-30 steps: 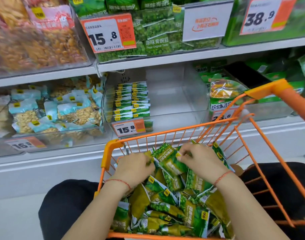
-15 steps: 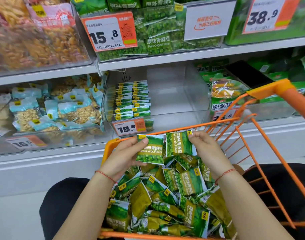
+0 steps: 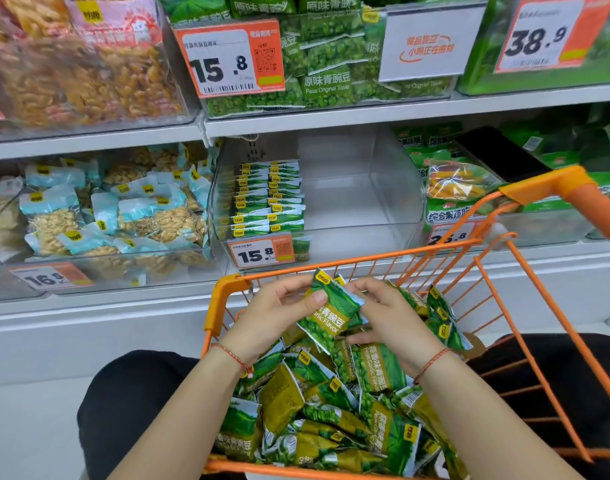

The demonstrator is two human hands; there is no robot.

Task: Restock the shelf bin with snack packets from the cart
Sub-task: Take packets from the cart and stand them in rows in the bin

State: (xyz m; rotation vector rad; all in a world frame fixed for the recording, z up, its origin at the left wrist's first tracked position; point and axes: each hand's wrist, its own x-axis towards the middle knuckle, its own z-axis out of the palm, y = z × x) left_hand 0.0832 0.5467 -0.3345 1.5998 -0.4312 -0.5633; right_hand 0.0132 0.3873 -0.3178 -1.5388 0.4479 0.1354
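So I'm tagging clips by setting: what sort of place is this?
Most likely a supermarket snack aisle: shelves carry orange price tags, clear shelf bins hold packaged snacks, and an orange wire cart is full of green pea packets.

I am standing in a shop aisle: white shelves (image 3: 331, 116) are carrying clear bins of bagged snacks, orange price tags (image 3: 229, 58) are showing 15.8 and 38.9, and an orange wire cart (image 3: 227, 289) is sitting before me.
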